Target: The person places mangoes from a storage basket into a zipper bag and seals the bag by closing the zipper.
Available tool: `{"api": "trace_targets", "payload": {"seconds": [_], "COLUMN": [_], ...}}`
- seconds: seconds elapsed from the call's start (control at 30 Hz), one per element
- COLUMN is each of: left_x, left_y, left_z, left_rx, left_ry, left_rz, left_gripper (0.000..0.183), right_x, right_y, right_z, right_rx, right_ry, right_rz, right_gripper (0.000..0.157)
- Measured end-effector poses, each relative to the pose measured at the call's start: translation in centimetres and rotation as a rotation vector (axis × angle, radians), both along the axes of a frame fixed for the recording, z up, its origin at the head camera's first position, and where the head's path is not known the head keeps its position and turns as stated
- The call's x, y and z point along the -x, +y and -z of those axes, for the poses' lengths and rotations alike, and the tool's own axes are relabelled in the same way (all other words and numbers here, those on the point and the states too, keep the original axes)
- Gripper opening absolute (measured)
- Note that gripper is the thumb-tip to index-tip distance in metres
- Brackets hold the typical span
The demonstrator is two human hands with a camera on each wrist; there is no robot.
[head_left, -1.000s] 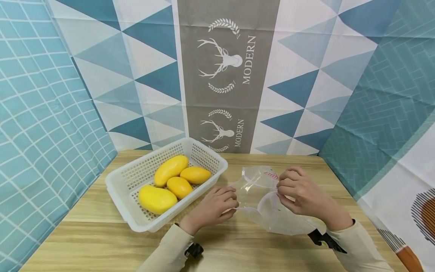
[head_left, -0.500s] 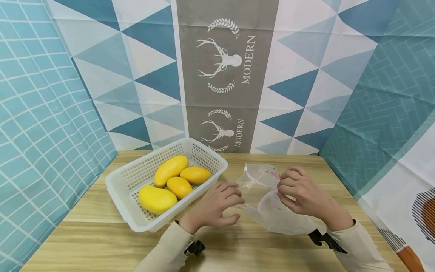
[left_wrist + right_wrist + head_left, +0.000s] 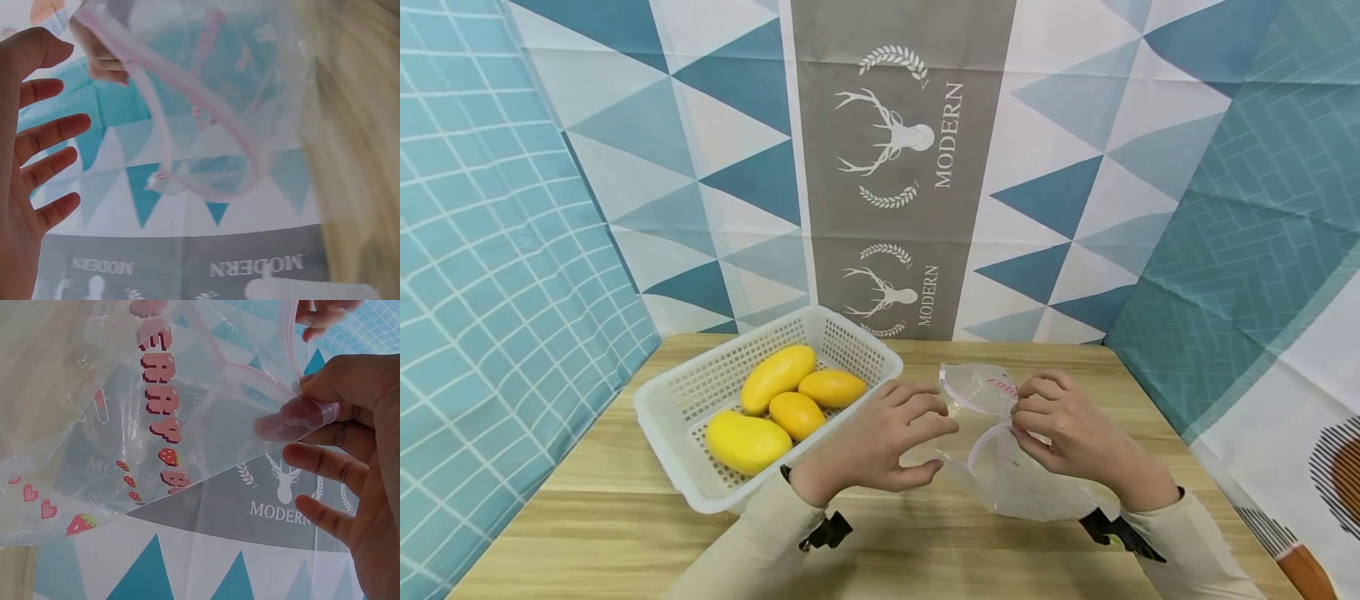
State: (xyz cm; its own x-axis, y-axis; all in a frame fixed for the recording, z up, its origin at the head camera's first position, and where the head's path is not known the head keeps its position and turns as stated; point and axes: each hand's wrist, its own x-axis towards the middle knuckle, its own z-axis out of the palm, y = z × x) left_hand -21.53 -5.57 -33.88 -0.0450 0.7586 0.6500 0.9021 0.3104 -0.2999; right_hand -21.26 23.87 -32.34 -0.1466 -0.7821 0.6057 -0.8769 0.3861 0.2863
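A clear zip bag (image 3: 1037, 483) with pink seal lines and pink printing lies on the table, its mouth spread apart. My right hand (image 3: 1063, 425) pinches the bag's edge between thumb and fingers, as the right wrist view shows at the pink-lined rim (image 3: 259, 381). My left hand (image 3: 880, 437) is off the bag's mouth, its fingers spread and holding nothing. In the left wrist view those fingers (image 3: 53, 137) stand apart beside the bag (image 3: 206, 106). Just left of that hand, several yellow mangoes (image 3: 748, 442) lie in a white plastic basket (image 3: 662, 417).
The wooden table (image 3: 595, 533) carries the basket at left and the bag at right. Patterned cloths hang round it: a blue grid cloth (image 3: 475, 250) at left, a deer-print panel (image 3: 887, 192) behind, a teal one (image 3: 1240, 250) at right.
My left hand has let go of the bag's left edge, spread its fingers and shifted slightly up and right. My right hand keeps its pinch in the same place.
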Motion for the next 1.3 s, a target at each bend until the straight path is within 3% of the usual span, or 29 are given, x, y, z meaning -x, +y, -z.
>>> {"api": "trace_targets", "payload": {"seconds": [0.27,0.57,0.8,1.1,1.3], "left_x": [0.3,1.2,2.0,3.5,4.3], "left_y": [-0.6,-2.6,-5.1,-9.3,-10.9], "left_z": [-2.3,-4.2,-4.9,-5.9,-5.5], "left_rx": [-0.025,-0.062,-0.037,-0.026,-0.015], "left_ry": [-0.006,-0.042,-0.055,-0.137,-0.162], "left_rz": [-0.025,-0.113,-0.201,-0.302,-0.362], "left_gripper": [0.045,0.052,0.056,0.062,0.060], "right_x": [-0.1,0.1,-0.1,0.0,0.0], "right_y": [0.0,-0.1,-0.3,-0.7,-0.6], "right_z": [0.0,0.1,0.2,0.2,0.3], "right_rx": [0.000,0.008,0.021,0.050,0.043], "right_ry": [-0.004,0.002,0.001,0.030,0.028], "right_rz": [-0.001,-0.008,-0.016,-0.040,-0.028], "right_gripper": [0.039,0.039,0.039,0.038,0.038]}}
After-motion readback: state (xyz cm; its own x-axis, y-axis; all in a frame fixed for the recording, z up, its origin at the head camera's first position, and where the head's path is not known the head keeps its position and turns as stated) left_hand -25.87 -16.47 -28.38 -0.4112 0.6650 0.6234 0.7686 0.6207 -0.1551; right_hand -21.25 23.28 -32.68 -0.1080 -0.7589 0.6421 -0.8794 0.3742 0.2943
